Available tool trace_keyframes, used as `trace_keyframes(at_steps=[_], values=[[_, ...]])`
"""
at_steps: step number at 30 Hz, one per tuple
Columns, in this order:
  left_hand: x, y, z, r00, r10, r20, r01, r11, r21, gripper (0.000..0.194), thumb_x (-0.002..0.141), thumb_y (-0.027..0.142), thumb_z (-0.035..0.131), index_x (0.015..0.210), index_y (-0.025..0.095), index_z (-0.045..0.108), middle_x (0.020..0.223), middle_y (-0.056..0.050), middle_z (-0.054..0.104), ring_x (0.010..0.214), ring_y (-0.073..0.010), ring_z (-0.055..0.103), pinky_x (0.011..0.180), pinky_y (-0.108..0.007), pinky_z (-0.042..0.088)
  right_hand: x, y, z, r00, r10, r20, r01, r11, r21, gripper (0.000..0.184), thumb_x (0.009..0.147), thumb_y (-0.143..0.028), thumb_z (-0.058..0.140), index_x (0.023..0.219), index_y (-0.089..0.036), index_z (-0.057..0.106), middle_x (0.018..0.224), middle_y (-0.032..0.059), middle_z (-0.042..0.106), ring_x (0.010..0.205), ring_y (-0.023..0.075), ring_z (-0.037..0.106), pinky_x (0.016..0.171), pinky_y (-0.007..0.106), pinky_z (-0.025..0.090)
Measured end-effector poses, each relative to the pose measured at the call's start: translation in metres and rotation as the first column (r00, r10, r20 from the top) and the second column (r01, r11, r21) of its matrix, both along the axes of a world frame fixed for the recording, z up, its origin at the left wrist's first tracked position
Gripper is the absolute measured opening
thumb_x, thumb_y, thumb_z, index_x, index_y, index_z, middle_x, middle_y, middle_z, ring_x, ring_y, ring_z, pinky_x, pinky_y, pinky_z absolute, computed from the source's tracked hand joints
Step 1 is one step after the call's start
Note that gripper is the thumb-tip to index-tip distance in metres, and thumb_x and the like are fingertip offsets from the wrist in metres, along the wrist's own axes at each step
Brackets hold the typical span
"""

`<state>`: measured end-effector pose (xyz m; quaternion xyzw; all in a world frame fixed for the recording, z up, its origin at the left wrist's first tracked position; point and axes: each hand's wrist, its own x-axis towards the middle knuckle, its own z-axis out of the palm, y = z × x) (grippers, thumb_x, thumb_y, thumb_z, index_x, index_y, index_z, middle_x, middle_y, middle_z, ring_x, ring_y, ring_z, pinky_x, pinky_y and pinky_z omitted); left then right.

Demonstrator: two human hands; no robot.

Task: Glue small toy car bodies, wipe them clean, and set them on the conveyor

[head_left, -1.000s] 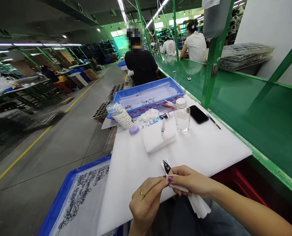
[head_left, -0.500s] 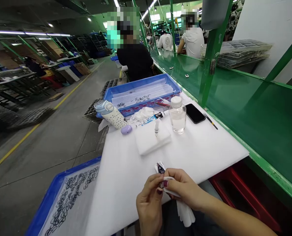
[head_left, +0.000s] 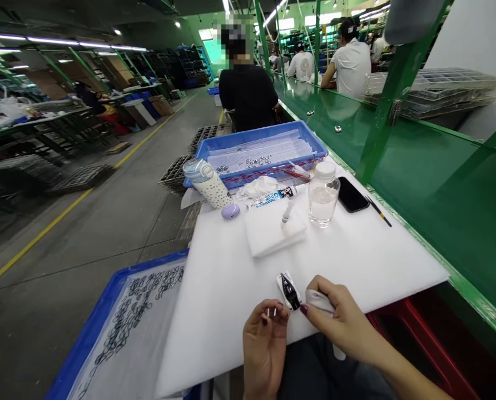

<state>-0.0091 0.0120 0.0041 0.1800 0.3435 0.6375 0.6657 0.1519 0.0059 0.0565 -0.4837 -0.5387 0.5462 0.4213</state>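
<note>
My left hand (head_left: 264,344), near the front edge of the white foam-covered table (head_left: 223,289), pinches a small clear piece with dark edges (head_left: 272,312) between thumb and fingers. Just beyond the fingertips lies a small white and black toy car (head_left: 289,290) on the foam. My right hand (head_left: 340,316) is closed on a white cloth (head_left: 321,301), part of which hangs below the palm. The right thumb tip is close to the car's near end; whether it touches is unclear.
Behind the car are a folded foam pad (head_left: 273,236) with a small nozzle, a clear bottle (head_left: 323,200), a phone (head_left: 352,194), tweezers (head_left: 379,212), a glue tube (head_left: 273,197) and a tumbler (head_left: 209,186). Blue trays (head_left: 118,278) hold dark-rimmed pieces. A green conveyor (head_left: 448,211) runs along the right.
My hands have come apart; the small piece stays in the left, the cloth in the right. The toy car, partly hidden behind the fingers before, now shows fully. The camera view has shifted left.
</note>
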Motion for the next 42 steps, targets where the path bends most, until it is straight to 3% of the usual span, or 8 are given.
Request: trace_keyframes(at_steps=[7,13,20,24,31,35,38,42], values=[[0.004,-0.002,0.012,0.992,-0.107,0.07,0.106,0.994,0.012,0.029,0.059,0.038,0.092,0.074,0.017,0.077,0.069,-0.003,0.071,0.061,-0.0079,0.065,0.063,-0.016,0.056,-0.001,-0.004,-0.013,0.98,-0.062,0.187,-0.012,0.929,0.371,0.007,0.092,-0.025,0.061,0.088,-0.019,0.061,0.068,-0.003,0.061,0.056,0.0081,0.052,0.052,0.017,0.041],[0.004,-0.001,0.014,0.985,-0.111,0.134,0.114,0.993,-0.011,0.028,0.057,0.038,0.093,0.071,0.018,0.077,0.067,-0.002,0.072,0.059,-0.0091,0.066,0.061,-0.018,0.055,-0.016,0.01,-0.009,0.948,-0.241,0.208,-0.004,0.646,0.764,0.015,0.091,-0.01,0.057,0.1,-0.018,0.066,0.078,0.0023,0.064,0.063,0.0103,0.061,0.055,0.018,0.048],[0.004,-0.004,0.014,0.993,-0.088,0.077,0.091,0.995,-0.044,0.028,0.053,0.034,0.095,0.065,0.018,0.075,0.062,0.0,0.07,0.058,-0.0087,0.063,0.064,-0.02,0.054,-0.021,0.012,-0.003,0.864,-0.303,0.402,-0.242,0.449,0.86,0.017,0.092,-0.013,0.054,0.101,-0.013,0.068,0.089,0.0085,0.062,0.068,0.0119,0.061,0.056,0.022,0.05],[0.006,-0.003,0.013,0.996,-0.084,0.026,0.085,0.995,-0.046,0.032,0.05,0.038,0.095,0.067,0.018,0.076,0.065,-0.002,0.072,0.059,-0.0112,0.066,0.063,-0.022,0.056,0.002,0.01,0.009,0.805,-0.232,0.547,-0.377,0.511,0.772,0.02,0.091,-0.015,0.054,0.103,-0.02,0.069,0.087,0.0069,0.065,0.068,0.0117,0.062,0.057,0.022,0.05],[-0.005,-0.003,0.016,0.953,-0.146,-0.267,0.171,0.983,0.071,0.028,0.063,0.042,0.089,0.075,0.02,0.079,0.071,-0.006,0.075,0.063,-0.0151,0.069,0.064,-0.026,0.059,0.021,0.021,0.002,0.848,-0.356,0.393,0.001,0.742,0.671,0.017,0.093,-0.022,0.057,0.097,-0.022,0.073,0.083,0.0057,0.068,0.053,0.0094,0.056,0.046,0.023,0.044],[-0.011,0.0,0.02,0.548,0.134,-0.825,0.12,0.964,0.237,0.012,0.076,0.024,0.079,0.087,0.021,0.079,0.082,-0.006,0.077,0.074,-0.0187,0.071,0.073,-0.03,0.059,0.015,0.03,-0.017,0.885,-0.256,0.389,0.018,0.853,0.521,0.019,0.095,-0.026,0.055,0.094,-0.019,0.072,0.081,0.0053,0.067,0.059,0.0109,0.058,0.051,0.024,0.045],[-0.006,0.003,0.017,0.217,0.375,-0.901,0.152,0.899,0.411,0.016,0.08,0.016,0.073,0.094,0.022,0.078,0.084,-0.005,0.077,0.076,-0.0191,0.071,0.074,-0.03,0.058,0.011,0.033,-0.027,0.895,-0.17,0.413,-0.025,0.904,0.426,0.02,0.096,-0.027,0.054,0.096,-0.019,0.073,0.082,0.0044,0.066,0.066,0.0125,0.061,0.059,0.025,0.048],[0.003,0.005,0.008,0.109,0.478,-0.872,0.229,0.841,0.49,0.026,0.082,0.012,0.07,0.104,0.024,0.077,0.085,-0.005,0.075,0.078,-0.0188,0.07,0.073,-0.029,0.058,0.01,0.033,-0.032,0.875,-0.108,0.471,-0.074,0.933,0.352,0.022,0.096,-0.029,0.053,0.099,-0.018,0.071,0.086,0.0058,0.065,0.068,0.0134,0.061,0.06,0.025,0.048]])
